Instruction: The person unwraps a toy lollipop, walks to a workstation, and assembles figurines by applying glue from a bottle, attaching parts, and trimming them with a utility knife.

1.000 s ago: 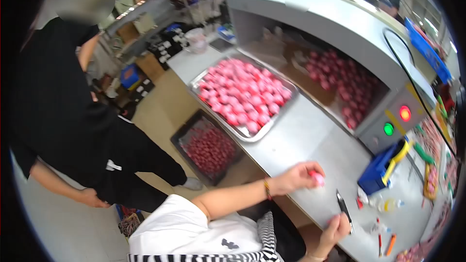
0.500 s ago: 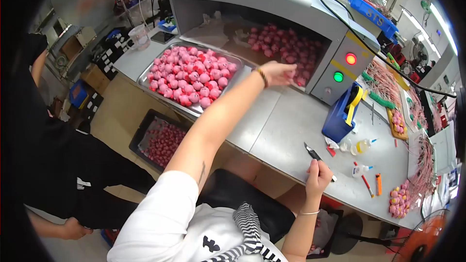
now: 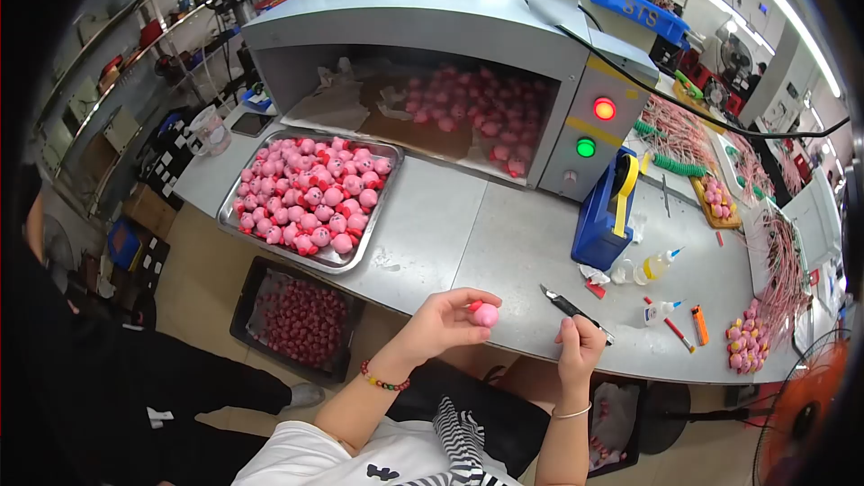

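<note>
Head view: grey metal table [image 3: 504, 243] in a busy workshop, with a grey oven-like box [image 3: 423, 27] at the back, its red light [image 3: 605, 109] and green light [image 3: 586, 148] both lit. Left hand [image 3: 443, 324] curled, fingertips pinched round a small pink ball [image 3: 486, 314], held just over the table's near edge. Right hand [image 3: 580, 348] closed round the handle of a craft knife [image 3: 572, 309], blade end pointing up and left toward the ball, with a clear gap between. Further left, steel tray [image 3: 230, 209] heaped with more pink figures; below it on the floor, dark crate [image 3: 245, 324] of reddish ones. Blue tape dispenser [image 3: 605, 216] and glue bottles [image 3: 657, 265] to the right.

For a clean cut, probably best: ball gripped firmly but without squashing, fingertips kept behind the line of the blade, knife brought in slowly and angled away from the thumb, both wrists steadied on the table.

Writing: white letters, seemingly "STS", on the blue bin [image 3: 630, 4] atop the box; a white logo on the dark trousers at lower left, too small to read.
</note>
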The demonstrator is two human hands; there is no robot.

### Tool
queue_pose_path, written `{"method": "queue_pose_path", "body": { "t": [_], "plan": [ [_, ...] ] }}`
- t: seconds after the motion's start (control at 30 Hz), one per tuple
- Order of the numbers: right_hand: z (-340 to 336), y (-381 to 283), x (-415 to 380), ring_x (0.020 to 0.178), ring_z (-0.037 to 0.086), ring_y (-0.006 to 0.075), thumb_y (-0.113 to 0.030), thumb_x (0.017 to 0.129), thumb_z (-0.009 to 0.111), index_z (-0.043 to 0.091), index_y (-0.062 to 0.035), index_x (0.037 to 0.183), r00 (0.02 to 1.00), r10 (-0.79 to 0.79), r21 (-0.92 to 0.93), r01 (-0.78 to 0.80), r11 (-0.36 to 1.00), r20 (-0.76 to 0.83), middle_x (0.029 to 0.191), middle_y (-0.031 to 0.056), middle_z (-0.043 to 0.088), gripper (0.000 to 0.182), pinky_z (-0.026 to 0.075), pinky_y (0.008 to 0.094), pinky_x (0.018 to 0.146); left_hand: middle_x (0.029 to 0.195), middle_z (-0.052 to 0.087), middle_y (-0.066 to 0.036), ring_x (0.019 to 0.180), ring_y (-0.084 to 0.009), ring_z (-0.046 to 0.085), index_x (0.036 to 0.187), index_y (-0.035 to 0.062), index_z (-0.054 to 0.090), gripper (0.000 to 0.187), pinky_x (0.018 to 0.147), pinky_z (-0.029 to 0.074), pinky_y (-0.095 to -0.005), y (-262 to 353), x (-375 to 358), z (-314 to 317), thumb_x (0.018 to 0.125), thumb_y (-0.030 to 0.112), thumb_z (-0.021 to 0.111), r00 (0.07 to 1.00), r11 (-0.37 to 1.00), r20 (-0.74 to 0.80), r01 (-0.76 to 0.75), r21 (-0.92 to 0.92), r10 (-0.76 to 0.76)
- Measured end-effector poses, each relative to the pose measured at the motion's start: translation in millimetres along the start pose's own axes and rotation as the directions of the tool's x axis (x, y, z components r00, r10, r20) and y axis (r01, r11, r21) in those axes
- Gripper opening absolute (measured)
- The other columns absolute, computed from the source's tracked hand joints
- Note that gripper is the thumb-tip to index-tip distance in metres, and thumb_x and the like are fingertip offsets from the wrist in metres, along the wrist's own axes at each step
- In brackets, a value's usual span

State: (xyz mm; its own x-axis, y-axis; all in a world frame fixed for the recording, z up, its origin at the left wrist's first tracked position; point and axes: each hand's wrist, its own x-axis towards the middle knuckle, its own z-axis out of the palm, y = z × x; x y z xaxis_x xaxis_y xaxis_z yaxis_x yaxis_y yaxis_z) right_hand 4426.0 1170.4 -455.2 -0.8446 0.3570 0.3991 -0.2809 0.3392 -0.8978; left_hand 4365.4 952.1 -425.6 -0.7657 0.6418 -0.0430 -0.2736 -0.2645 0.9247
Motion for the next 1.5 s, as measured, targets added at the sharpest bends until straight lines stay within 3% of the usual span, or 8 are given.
{"method": "queue_pose_path", "body": {
  "t": [0.3,0.43,0.63,0.97,1.03,1.17,1.43,1.5],
  "plan": [
    [-53,1,27,0.066,0.037,0.0084,-0.013,0.081,0.049,0.048,-0.0027,0.083,0.768,-0.097,-0.044,0.09,0.995,-0.633,0.074,0.0014,0.042,0.011,0.031,0.0204,0.061,0.104,0.057,-0.009,0.092,-0.0134,0.056,0.104,-0.0027,0.056,0.038,0.078,0.048,-0.0243,11,-4,15,0.068,-0.007,0.069,0.995,0.995,-0.034,-0.094,0.02,0.094],
    [-89,7,56,0.08,0.042,0.013,-0.011,0.077,0.063,0.045,-0.0017,0.104,0.83,-0.158,-0.519,-0.175,0.837,-0.534,0.096,0.0043,0.041,0.034,0.039,0.0244,0.075,0.099,0.058,-0.01,0.088,-0.0143,0.058,0.1,-0.0023,0.058,0.04,0.075,0.048,-0.024,6,-2,18,0.063,-0.005,0.073,0.97,0.959,-0.018,-0.235,0.156,0.241],
    [-104,6,49,0.082,0.045,0.0089,-0.004,0.078,0.061,0.045,-0.0006,0.097,0.692,-0.322,-0.275,0.182,0.944,-0.646,0.091,0.0054,0.044,0.026,0.04,0.0195,0.066,0.093,0.06,-0.01,0.084,-0.0158,0.058,0.096,-0.0001,0.061,0.041,0.071,0.046,-0.0253,3,-1,15,0.059,0.004,0.079,0.926,0.882,0.077,-0.376,0.285,0.37],
    [-143,46,58,0.054,0.046,0.0065,-0.016,0.082,0.061,0.053,0.0002,0.099,0.755,-0.246,-0.399,-0.023,0.917,-0.608,0.057,0.001,0.052,0.025,0.033,0.0185,0.049,0.09,0.063,-0.009,0.078,-0.0177,0.059,0.092,0.0037,0.062,0.04,0.067,0.046,-0.0255,13,1,11,0.057,0.01,0.08,0.884,0.809,0.101,-0.46,0.365,0.457],
    [-146,35,65,0.055,0.049,0.0081,-0.03,0.079,0.063,0.053,-0.0022,0.103,0.85,0.01,-0.757,-0.474,0.45,-0.526,0.057,0.0027,0.053,0.038,0.038,0.0214,0.053,0.088,0.061,-0.011,0.077,-0.0173,0.057,0.09,0.0027,0.061,0.042,0.066,0.045,-0.0251,12,0,9,0.055,0.014,0.082,0.872,0.782,0.126,-0.482,0.394,0.474],
    [-126,36,72,0.072,0.06,0.0241,-0.049,0.08,0.052,0.055,-0.0113,0.108,0.905,0.172,-0.901,-0.413,0.137,-0.389,0.074,0.0117,0.061,0.046,0.044,0.0345,0.066,0.086,0.058,-0.013,0.075,-0.0173,0.056,0.09,0.0028,0.06,0.045,0.064,0.046,-0.0253,12,-3,10,0.056,0.023,0.083,0.846,0.746,0.133,-0.52,0.417,0.516],
    [-144,53,71,0.066,0.057,0.0214,-0.036,0.083,0.053,0.056,-0.0114,0.11,0.939,0.085,-0.901,-0.343,0.264,-0.333,0.082,0.0098,0.063,0.037,0.044,0.0328,0.061,0.092,0.057,-0.02,0.077,-0.0216,0.062,0.092,0.0026,0.057,0.03,0.069,0.052,-0.0313,8,-9,6,0.069,0.014,0.075,0.885,0.875,0.023,-0.464,0.135,0.466],
    [-145,48,66,0.061,0.054,0.0139,-0.026,0.083,0.056,0.056,-0.0069,0.107,0.886,-0.203,-0.814,-0.264,0.517,-0.416,0.08,0.0063,0.063,0.031,0.041,0.027,0.054,0.095,0.057,-0.022,0.076,-0.0223,0.063,0.09,0.0024,0.057,0.025,0.069,0.052,-0.0315,8,-10,4,0.072,0.01,0.072,0.881,0.878,0.02,-0.472,0.083,0.472]
  ]
}}
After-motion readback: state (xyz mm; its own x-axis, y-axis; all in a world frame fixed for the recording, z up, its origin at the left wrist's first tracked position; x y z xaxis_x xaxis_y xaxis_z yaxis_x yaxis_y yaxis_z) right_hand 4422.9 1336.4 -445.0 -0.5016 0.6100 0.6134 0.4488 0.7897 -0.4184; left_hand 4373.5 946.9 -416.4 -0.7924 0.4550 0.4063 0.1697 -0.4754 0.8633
